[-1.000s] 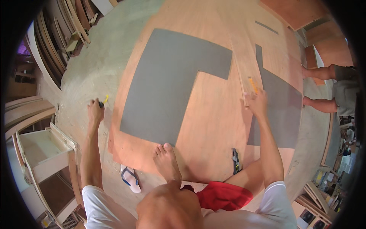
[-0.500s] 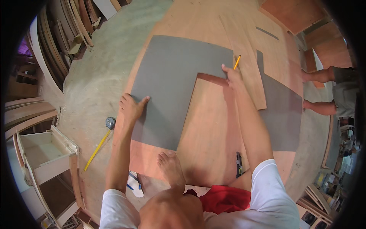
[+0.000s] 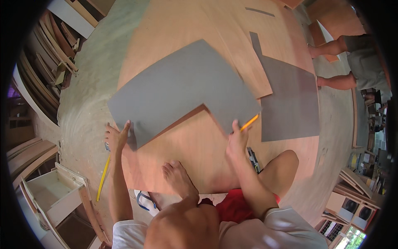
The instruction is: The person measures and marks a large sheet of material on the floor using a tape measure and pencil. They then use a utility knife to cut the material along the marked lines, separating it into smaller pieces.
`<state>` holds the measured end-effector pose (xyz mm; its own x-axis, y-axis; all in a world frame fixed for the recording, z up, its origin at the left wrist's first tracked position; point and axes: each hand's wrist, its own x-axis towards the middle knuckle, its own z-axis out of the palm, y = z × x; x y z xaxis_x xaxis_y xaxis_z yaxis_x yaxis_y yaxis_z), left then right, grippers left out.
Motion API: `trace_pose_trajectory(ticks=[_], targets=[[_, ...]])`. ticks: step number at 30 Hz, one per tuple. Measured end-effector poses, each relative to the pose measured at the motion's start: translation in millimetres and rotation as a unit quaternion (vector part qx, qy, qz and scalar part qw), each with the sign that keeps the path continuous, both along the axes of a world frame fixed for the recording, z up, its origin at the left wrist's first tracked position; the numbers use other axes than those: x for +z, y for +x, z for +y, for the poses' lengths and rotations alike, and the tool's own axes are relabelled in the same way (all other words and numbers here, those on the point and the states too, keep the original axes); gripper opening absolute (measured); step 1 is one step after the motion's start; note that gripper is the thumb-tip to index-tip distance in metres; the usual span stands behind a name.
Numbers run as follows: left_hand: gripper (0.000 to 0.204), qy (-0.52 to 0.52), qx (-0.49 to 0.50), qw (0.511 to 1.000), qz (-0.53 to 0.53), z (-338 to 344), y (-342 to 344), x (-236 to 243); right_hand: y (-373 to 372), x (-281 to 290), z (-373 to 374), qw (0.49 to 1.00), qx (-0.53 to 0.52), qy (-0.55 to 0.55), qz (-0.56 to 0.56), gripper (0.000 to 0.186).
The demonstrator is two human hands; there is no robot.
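A grey L-shaped sheet (image 3: 174, 83) lies turned at an angle over the large wooden board, a strip of shadow along its inner cut-out edge. My left hand (image 3: 118, 137) grips its lower left end, thumb on the grey face and fingers at the outer edge. At the right end, my right hand (image 3: 237, 141) is closed on the sheet's edge, with a yellow pencil (image 3: 250, 122) tucked in the same hand, pointing up to the right. The pencil's lower part is hidden by the fingers. My bare foot (image 3: 178, 176) rests on the board between my arms.
A utility knife (image 3: 253, 160) lies beside my right forearm. Left of the board (image 3: 199, 166) is a tape measure with its yellow blade (image 3: 103, 178) out. Another grey sheet (image 3: 288, 99) and a thin wooden piece (image 3: 253, 74) lie right. A person's legs (image 3: 338, 79) are at far right.
The grey L-shaped sheet has turned counterclockwise and come nearer to me, both hands on it. My right hand has moved down toward me with the pencil. My view has shifted somewhat.
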<state>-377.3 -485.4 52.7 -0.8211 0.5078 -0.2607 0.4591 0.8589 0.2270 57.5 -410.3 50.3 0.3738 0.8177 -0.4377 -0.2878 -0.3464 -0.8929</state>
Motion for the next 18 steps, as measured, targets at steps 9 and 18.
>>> trace_pose_trajectory(ticks=[9,18], targets=[[0.114,0.189,-0.082,0.978,0.039,41,-17,-30,34,43,-113,0.770,0.532,-0.276,-0.217,0.026],[0.101,0.150,-0.151,0.953,0.215,77,-9,-27,40,68,39,0.848,0.274,0.042,-0.451,0.052]])
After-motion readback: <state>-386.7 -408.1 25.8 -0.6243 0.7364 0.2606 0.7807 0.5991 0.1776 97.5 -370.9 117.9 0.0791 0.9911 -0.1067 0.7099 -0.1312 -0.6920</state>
